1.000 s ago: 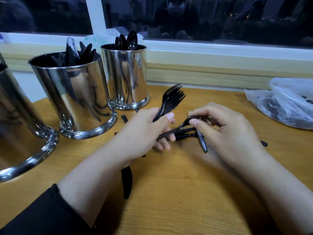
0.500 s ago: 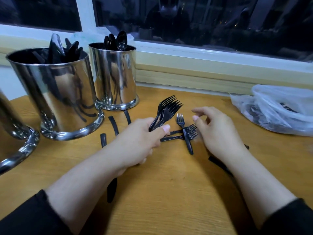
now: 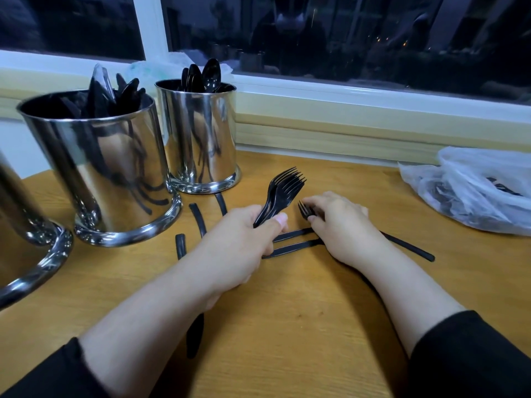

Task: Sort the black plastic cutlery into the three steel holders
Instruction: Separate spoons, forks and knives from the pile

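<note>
1. On the wooden table [image 3: 287, 326], the left hand [image 3: 238, 248] grips a stacked bundle of forks [image 3: 283, 188] by the handles, fingers curled tight, tines pointing up and far.
2. The right hand [image 3: 339, 225] rests palm down over loose forks [image 3: 296, 239] lying just beside the left hand; its fingers curl at one fork head, but whether they actually grip it cannot be told.
3. Recommended: lift one fork at a time, align tines with the bundle, then nest it.
4. Three steel holders stand left: the near holder [image 3: 28, 248], the middle holder [image 3: 106, 173] and the far holder [image 3: 201, 139] with spoons.
5. Loose handles [image 3: 198, 219] remain on the table.
</note>
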